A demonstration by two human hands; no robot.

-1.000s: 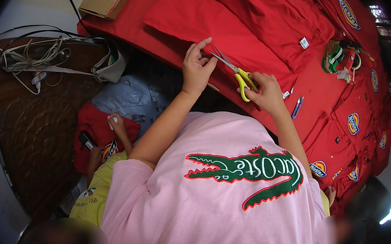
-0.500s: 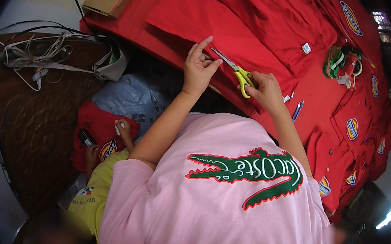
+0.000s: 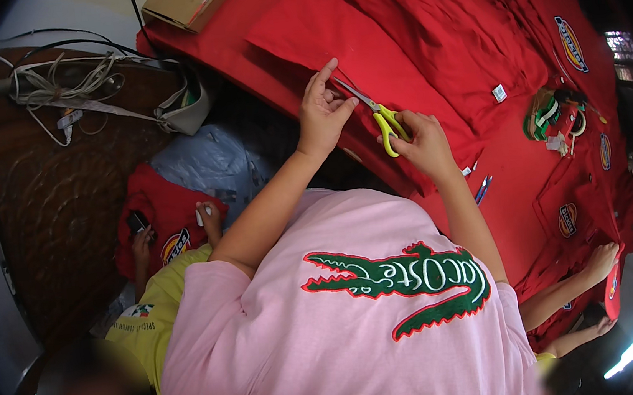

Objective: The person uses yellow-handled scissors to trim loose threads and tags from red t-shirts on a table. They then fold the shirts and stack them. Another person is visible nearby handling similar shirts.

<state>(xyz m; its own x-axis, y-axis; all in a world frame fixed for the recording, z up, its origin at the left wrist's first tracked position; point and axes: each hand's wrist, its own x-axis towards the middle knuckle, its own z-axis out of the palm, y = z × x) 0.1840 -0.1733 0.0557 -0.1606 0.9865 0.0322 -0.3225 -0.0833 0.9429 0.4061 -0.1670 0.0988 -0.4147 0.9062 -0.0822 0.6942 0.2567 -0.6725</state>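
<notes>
A pair of scissors with yellow-green handles (image 3: 386,130) is in my right hand (image 3: 425,140), the fingers wrapped around the handles. Its slim blades point up and left, slightly parted, toward my other hand. At the near edge of a red garment (image 3: 350,36) is my left hand (image 3: 324,119), index finger stretched out and thumb reaching to the right. The remaining fingers curl in at the cloth edge, partly hidden, and seem to grip it. The scissor tips lie between that index finger and thumb, over the red cloth.
Blue thread snips (image 3: 483,190) lie right of my right forearm. Tape rolls (image 3: 547,118) and more red garments with round patches cover the right side. A cardboard box (image 3: 192,1) stands at the back. Two co-workers handle red cloth, at lower left and lower right.
The scissors and my right hand have shifted slightly left and up. A co-worker's two arms have come into view at lower right, lifting a red piece.
</notes>
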